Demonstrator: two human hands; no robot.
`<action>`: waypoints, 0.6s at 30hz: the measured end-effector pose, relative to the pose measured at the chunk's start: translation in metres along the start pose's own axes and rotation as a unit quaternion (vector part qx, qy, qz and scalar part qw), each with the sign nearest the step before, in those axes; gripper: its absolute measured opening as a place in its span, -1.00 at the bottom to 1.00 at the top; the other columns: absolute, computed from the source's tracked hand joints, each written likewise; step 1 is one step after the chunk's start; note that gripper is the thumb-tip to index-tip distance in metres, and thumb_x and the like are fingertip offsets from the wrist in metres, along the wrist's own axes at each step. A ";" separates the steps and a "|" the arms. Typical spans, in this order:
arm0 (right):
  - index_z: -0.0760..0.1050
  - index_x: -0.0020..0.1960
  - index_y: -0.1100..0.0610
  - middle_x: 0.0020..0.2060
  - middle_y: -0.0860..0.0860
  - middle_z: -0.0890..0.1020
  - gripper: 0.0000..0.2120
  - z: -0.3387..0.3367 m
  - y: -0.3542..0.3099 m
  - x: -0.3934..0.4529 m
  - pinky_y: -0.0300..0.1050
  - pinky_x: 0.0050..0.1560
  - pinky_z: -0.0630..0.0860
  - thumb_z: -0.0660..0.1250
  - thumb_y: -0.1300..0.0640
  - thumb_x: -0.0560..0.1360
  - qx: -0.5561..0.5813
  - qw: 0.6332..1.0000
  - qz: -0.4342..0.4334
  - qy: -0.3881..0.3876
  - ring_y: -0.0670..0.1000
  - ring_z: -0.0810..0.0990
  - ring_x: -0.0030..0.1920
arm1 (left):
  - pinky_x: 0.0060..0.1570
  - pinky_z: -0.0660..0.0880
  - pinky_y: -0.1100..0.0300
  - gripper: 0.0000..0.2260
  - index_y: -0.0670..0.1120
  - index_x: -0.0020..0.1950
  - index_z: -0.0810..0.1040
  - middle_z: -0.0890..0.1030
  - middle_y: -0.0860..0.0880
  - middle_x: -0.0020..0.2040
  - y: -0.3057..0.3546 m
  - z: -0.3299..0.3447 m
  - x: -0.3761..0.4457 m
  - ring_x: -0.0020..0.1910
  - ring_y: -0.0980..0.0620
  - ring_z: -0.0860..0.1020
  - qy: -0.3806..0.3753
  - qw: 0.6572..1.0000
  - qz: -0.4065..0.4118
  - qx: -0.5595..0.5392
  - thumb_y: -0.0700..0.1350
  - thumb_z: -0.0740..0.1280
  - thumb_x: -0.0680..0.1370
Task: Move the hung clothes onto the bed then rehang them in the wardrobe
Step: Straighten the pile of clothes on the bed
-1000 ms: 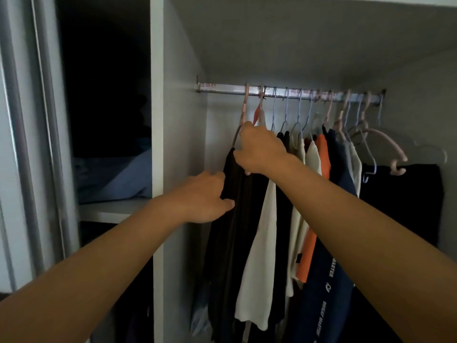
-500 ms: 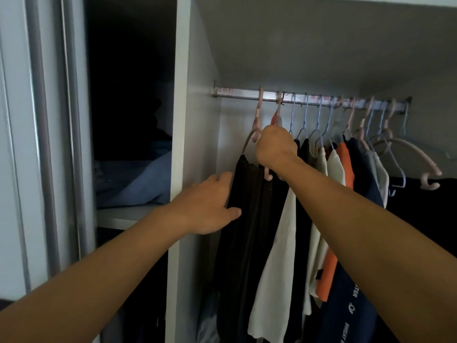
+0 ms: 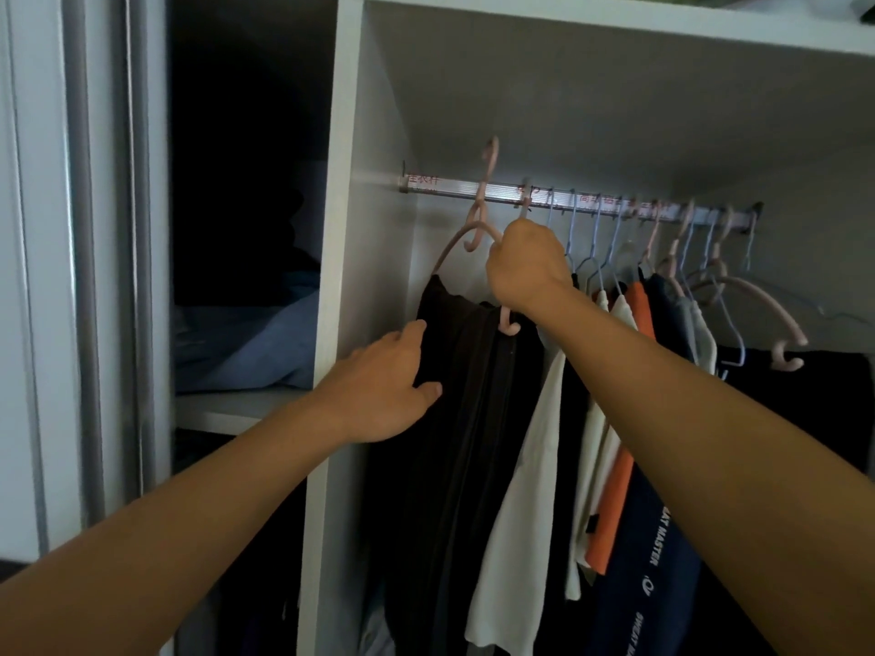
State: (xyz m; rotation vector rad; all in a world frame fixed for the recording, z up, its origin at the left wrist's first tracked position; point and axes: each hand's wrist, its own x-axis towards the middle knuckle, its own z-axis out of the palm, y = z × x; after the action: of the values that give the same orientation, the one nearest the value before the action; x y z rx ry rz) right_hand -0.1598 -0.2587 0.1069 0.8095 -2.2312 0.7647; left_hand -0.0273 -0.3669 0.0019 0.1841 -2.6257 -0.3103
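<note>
A metal rail (image 3: 502, 194) runs across the open wardrobe compartment. My right hand (image 3: 525, 265) grips a pink hanger (image 3: 466, 241) whose hook is raised above the rail at its left end. A black garment (image 3: 468, 395) hangs from that hanger. My left hand (image 3: 379, 390) holds the garment's left edge, thumb in front and fingers behind the cloth. To the right, several clothes still hang on the rail: a white top (image 3: 525, 490), an orange top (image 3: 615, 466) and a navy top (image 3: 648, 561) with white lettering.
A white divider panel (image 3: 334, 277) stands just left of the black garment. Beyond it, a shelf (image 3: 236, 409) holds folded blue fabric (image 3: 255, 352). An empty pink hanger (image 3: 757, 305) and thin blue hangers hang at the rail's right end. Sliding door tracks (image 3: 85, 277) line the left.
My right hand has lifted the pink hanger, so its hook now stands above the rail instead of on it. My left hand stays on the black garment. The view has shifted.
</note>
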 end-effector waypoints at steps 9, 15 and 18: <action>0.25 -0.39 0.15 -0.49 0.02 0.35 -0.59 -0.021 0.049 -0.051 -0.14 -0.47 0.18 0.18 0.20 0.63 -0.005 0.998 -0.063 -0.018 -0.01 0.34 -0.48 | 0.21 0.33 0.24 -0.59 -0.11 0.50 0.31 0.48 -0.14 0.38 0.005 0.007 0.012 0.32 -0.04 0.46 0.138 0.979 -0.049 -0.139 -0.14 0.22 0.65; 0.50 -0.26 0.28 -0.47 0.05 0.45 -0.64 -0.055 0.070 -0.105 -0.06 -0.30 0.31 0.23 0.10 0.63 -0.006 0.996 -0.089 -0.024 0.03 0.41 -0.43 | 0.10 0.36 0.14 -0.56 -0.12 0.52 0.27 0.54 -0.16 0.27 0.019 0.018 0.012 0.25 -0.17 0.51 0.141 0.976 -0.062 -0.154 -0.13 0.23 0.65; 0.51 -0.22 0.24 -0.46 0.07 0.50 -0.66 -0.076 0.078 -0.138 0.07 -0.17 0.42 0.22 0.07 0.64 -0.020 0.994 -0.106 -0.019 0.02 0.47 -0.42 | 0.04 0.34 0.15 -0.56 -0.12 0.49 0.27 0.54 -0.19 0.23 0.024 0.021 0.011 0.21 -0.19 0.51 0.131 0.975 -0.066 -0.167 -0.17 0.26 0.62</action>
State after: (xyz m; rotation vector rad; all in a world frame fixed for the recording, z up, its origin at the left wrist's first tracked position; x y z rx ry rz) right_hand -0.1037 -0.1103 0.0322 1.0286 -2.1443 0.6048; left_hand -0.0493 -0.3418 -0.0053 0.2650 -2.2654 -0.7139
